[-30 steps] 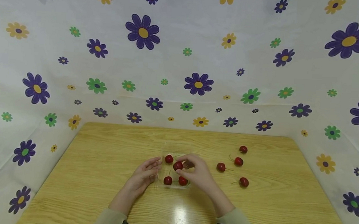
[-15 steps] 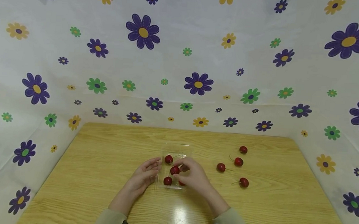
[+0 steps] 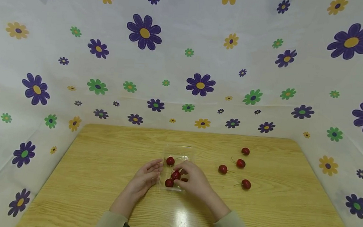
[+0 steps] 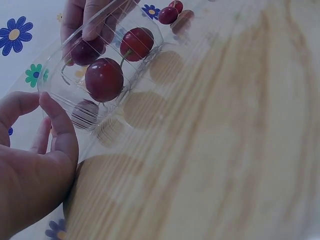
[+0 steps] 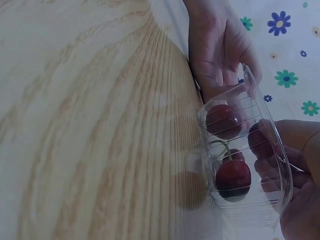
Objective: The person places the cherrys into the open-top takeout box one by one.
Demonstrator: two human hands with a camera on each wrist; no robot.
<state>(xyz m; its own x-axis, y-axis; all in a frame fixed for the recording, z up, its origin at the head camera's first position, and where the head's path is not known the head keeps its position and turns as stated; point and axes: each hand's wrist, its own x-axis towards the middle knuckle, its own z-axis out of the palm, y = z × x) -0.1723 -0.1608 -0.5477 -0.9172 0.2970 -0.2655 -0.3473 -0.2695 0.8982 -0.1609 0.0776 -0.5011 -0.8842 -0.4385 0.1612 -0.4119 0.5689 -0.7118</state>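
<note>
A clear plastic box (image 3: 185,149) stands on the table between the two hands. My right hand (image 3: 198,182) reaches over its right side and pinches a dark red cherry (image 3: 175,175) between thumb and fingers, low inside the walls. One cherry (image 3: 170,161) lies toward the box's back left and another cherry (image 3: 169,183) at its front left. A further cherry (image 4: 137,44) by the front wall is mostly covered by the right hand in the head view. With loosely bent fingers, my left hand (image 3: 145,179) rests along the box's left side, fingertips at the wall.
Several loose cherries with stems lie right of the box, among them a cherry (image 3: 223,169) nearest it and a cherry (image 3: 246,184) closer to the front. Flower-print cloth (image 3: 172,63) rises behind and beside the wooden table (image 3: 113,140).
My right hand has lowered the pinched cherry a little toward the front left, close to the front-left cherry. The left hand and the box have stayed in place.
</note>
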